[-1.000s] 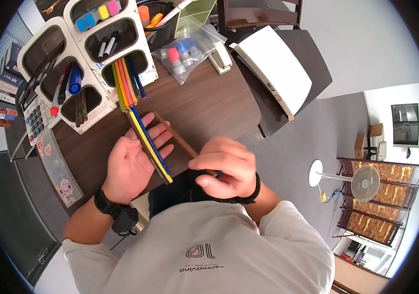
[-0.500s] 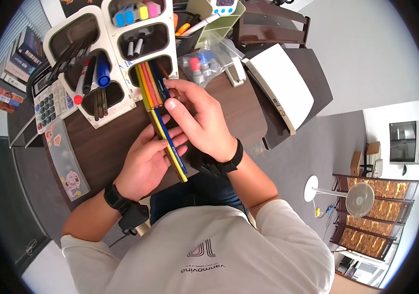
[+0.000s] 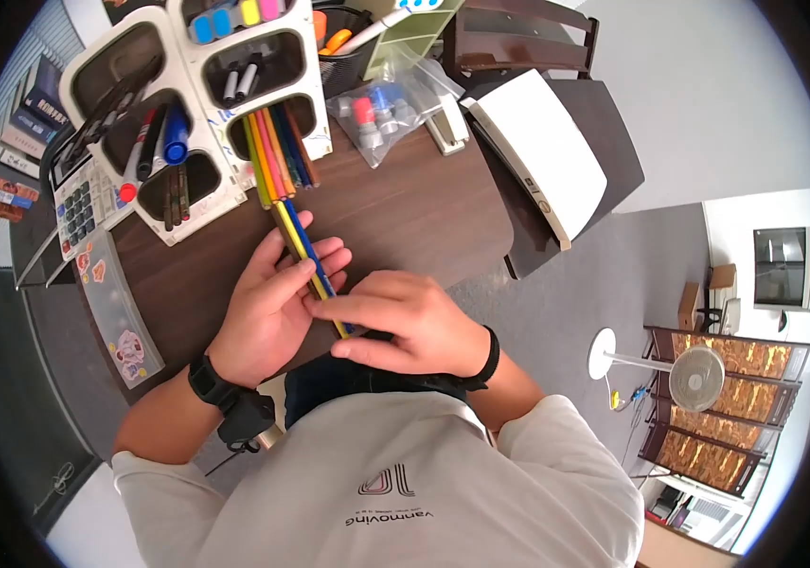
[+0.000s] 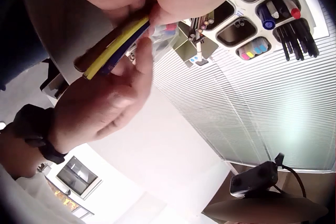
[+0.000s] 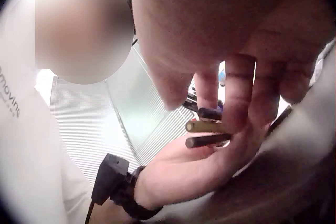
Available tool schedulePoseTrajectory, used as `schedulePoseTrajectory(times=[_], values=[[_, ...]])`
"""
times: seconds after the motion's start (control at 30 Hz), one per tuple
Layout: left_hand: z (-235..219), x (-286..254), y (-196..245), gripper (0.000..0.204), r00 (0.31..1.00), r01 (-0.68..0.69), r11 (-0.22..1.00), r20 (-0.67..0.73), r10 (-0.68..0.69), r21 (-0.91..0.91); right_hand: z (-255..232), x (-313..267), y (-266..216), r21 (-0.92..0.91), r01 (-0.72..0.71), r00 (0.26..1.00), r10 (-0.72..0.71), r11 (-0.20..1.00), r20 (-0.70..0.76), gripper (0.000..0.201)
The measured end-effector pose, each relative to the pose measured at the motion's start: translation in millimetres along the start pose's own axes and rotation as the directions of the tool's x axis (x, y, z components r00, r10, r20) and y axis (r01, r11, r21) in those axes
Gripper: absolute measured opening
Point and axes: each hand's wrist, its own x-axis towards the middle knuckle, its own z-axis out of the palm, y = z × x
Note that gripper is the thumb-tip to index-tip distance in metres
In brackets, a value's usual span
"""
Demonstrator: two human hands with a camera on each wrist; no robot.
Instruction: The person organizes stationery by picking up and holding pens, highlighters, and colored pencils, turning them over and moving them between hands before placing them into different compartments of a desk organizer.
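My left hand (image 3: 267, 312) grips a yellow pencil (image 4: 118, 45), a blue pencil (image 4: 114, 59) and a brown pencil (image 4: 97, 53) side by side, its thumb across them. Their far ends point toward the organizer. Over the near ends lies my right hand (image 3: 414, 322), fingers extended and touching the pencils, thumb held apart. The right wrist view shows three blunt pencil ends (image 5: 197, 126) just below those fingers. Several colored pencils (image 3: 272, 156) stick out of the lower right compartment of the white organizer (image 3: 225, 123), a brown one at their right edge.
Markers (image 3: 176, 137) and other pens fill more compartments. A calculator (image 3: 83, 213) and a clear stickered case (image 3: 116, 312) lie at the left. Beyond my right hand are a zip bag of small bottles (image 3: 376, 109), a stapler (image 3: 447, 128) and a white box (image 3: 542, 151) on a chair.
My right hand carried a brown pencil up to the organizer's lower right compartment and let it go there. It then came back toward my body, onto the pencils in my left hand.
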Motion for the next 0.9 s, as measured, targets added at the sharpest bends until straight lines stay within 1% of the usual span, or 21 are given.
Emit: schedulePoseTrajectory(times=[0.03,0.1,0.13,0.17,0.23,0.3,0.37,0.4,0.47,0.5,0.57,0.6,0.7,0.73,0.77,0.83,0.87,0.9], values=[[2.3,-0.6,0.7,0.054,1.000,-0.002,1.000,-0.018,0.002,0.029,3.1,-4.8,1.4,-0.002,-0.010,1.000,0.009,1.000,-0.012,0.030],[4.2,-0.8,-0.1,0.054,1.000,0.008,0.998,-0.010,-0.007,0.055,7.1,-12.2,4.5,0.025,0.053,0.991,-0.049,0.998,-0.121,0.030],[5.0,-0.7,-0.4,0.054,1.000,0.007,0.998,-0.016,-0.006,0.065,5.5,-12.6,2.2,0.007,0.078,0.984,-0.075,0.997,-0.161,0.027],[5.6,-0.5,-0.1,0.054,1.000,0.004,0.997,-0.024,-0.003,0.075,1.8,-14.0,0.2,0.004,0.077,0.983,-0.075,0.997,-0.169,0.027],[6.0,-0.4,1.9,0.054,0.999,0.018,0.996,-0.032,-0.016,0.087,-10.6,-19.1,-4.5,0.001,0.120,0.971,-0.117,0.993,-0.210,0.024],[4.5,0.0,3.6,0.054,0.999,0.029,0.995,-0.043,-0.025,0.092,-23.1,-19.6,-10.0,-0.005,0.207,0.925,-0.198,0.978,-0.326,0.019],[1.0,0.3,3.9,0.056,0.998,0.052,0.996,-0.014,-0.054,-0.074,-28.2,-18.5,-14.4,-0.020,0.255,0.869,-0.238,0.967,-0.433,0.021],[-0.5,0.2,3.0,0.056,0.999,0.052,0.996,-0.014,-0.053,-0.076,-28.5,-14.7,-15.8,-0.020,0.255,0.870,-0.238,0.967,-0.431,0.021],[-4.3,0.1,1.1,0.060,0.999,0.041,0.988,0.030,-0.037,-0.147,-26.9,-1.4,-14.7,-0.028,0.258,0.825,-0.236,0.966,-0.514,0.014],[-5.7,0.4,0.1,0.060,0.999,0.036,0.988,0.031,-0.032,-0.148,-26.4,6.2,-11.6,-0.043,0.245,0.830,-0.233,0.969,-0.507,0.014],[-5.8,0.4,-2.1,0.062,1.000,0.016,0.997,0.019,-0.014,-0.070,-19.2,21.0,-8.2,-0.091,0.197,0.828,-0.215,0.976,-0.519,0.014],[-2.8,0.4,-1.7,0.061,1.000,0.010,0.999,0.011,-0.010,-0.045,-18.1,26.7,-7.2,-0.114,0.226,0.811,-0.252,0.967,-0.529,0.014],[-2.5,0.7,-1.9,0.059,1.000,-0.005,0.999,0.004,0.005,-0.039,-23.5,27.8,-9.7,-0.081,0.277,0.807,-0.278,0.957,-0.521,0.014],[0.9,-1.0,0.5,0.058,1.000,-0.006,1.000,-0.014,0.006,-0.006,-22.3,28.2,-9.1,-0.098,0.289,0.780,-0.294,0.952,-0.552,0.013],[0.4,-1.2,1.9,0.058,1.000,-0.013,1.000,-0.016,0.013,-0.014,-21.5,30.7,-8.8,-0.096,0.293,0.785,-0.297,0.951,-0.544,0.013],[-1.0,-0.6,3.5,0.057,1.000,-0.010,0.999,-0.030,0.008,-0.040,-20.1,34.6,-7.9,-0.058,0.300,0.723,-0.267,0.952,-0.638,0.011],[-1.3,-0.3,6.1,0.057,0.999,-0.012,0.999,-0.031,0.010,-0.044,-22.5,34.4,-6.5,-0.077,0.247,0.761,-0.242,0.966,-0.602,0.010],[-1.4,-0.3,9.4,0.057,1.000,0.001,0.993,-0.010,-0.003,-0.119,-20.0,37.6,-3.1,-0.075,0.247,0.763,-0.242,0.966,-0.600,0.010]])
